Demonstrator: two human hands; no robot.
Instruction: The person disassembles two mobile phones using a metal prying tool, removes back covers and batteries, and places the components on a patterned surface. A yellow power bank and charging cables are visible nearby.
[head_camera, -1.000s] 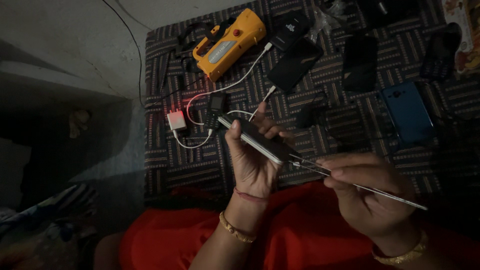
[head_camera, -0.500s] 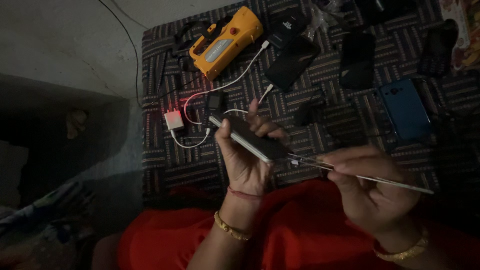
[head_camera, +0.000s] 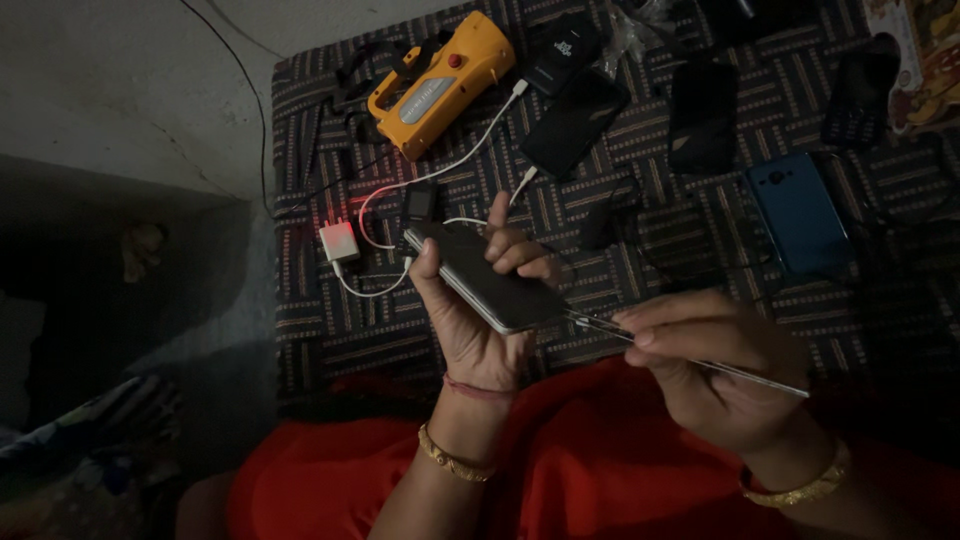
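Note:
My left hand (head_camera: 470, 310) grips a dark smartphone (head_camera: 488, 276) with a silver edge, held tilted above the patterned mat (head_camera: 320, 330). My right hand (head_camera: 715, 365) pinches a long thin metal tool (head_camera: 690, 357). The tool's tip touches the phone's lower right end. Both wrists wear gold bangles, and a red thread circles the left wrist.
On the mat lie a yellow handheld device (head_camera: 438, 82), a white charger block (head_camera: 338, 241) with white cable, several dark phones (head_camera: 574, 122) and a blue phone (head_camera: 798, 211). A red garment (head_camera: 600, 470) covers my lap. Grey floor lies at the left.
The phone and both hands have shifted slightly left and down in view. The tool's tip stays at the phone's end.

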